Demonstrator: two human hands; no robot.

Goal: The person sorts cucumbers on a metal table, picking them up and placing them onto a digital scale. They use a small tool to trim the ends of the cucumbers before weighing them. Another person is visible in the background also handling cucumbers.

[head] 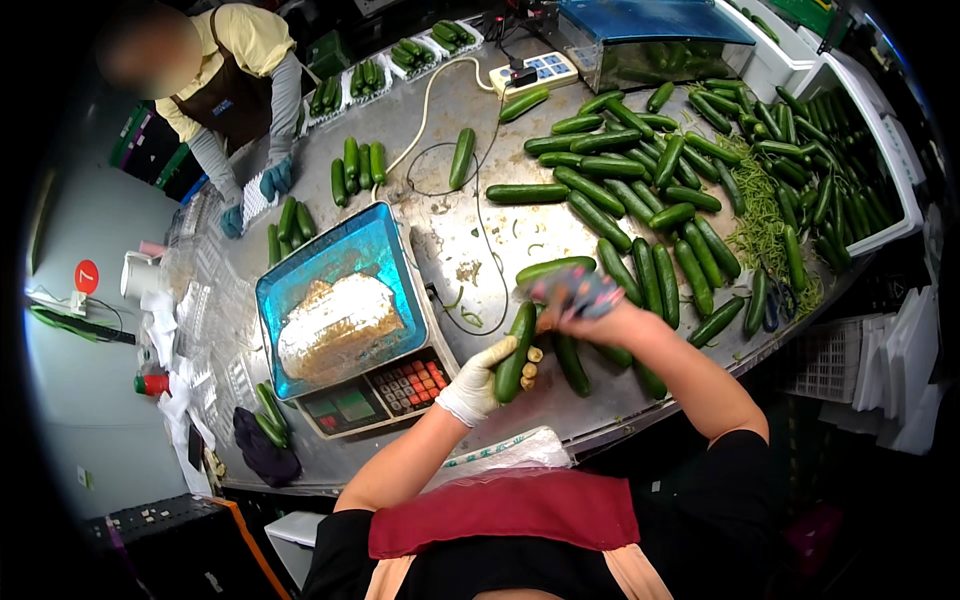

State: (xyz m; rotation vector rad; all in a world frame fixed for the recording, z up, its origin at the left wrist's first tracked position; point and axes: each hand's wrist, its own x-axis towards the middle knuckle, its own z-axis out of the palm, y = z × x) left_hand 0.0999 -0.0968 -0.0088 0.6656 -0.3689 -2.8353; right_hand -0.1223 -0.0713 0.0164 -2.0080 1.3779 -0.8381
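A white glove covers my left hand (487, 376), which grips a green cucumber (515, 352) near the table's front edge. My right hand (577, 296), in a patterned glove, is blurred just above that cucumber's upper end; its fingers do not show clearly. Another cucumber (555, 270) lies right beyond it. To the right spreads a loose heap of cucumbers (645, 195). Left of my hands stands a digital scale with a blue tray (396, 247), its keypad towards me. Small groups of cucumbers (351, 166) lie past the scale.
A co-worker's gloved hands (277, 178) hold white netting at the far left. Packed cucumber trays (409, 56) line the back edge. A power strip (559, 69) and a thin black cable lie on the metal table. At right are green trimmings (757, 202), scissors (784, 304) and a full white crate (909, 187).
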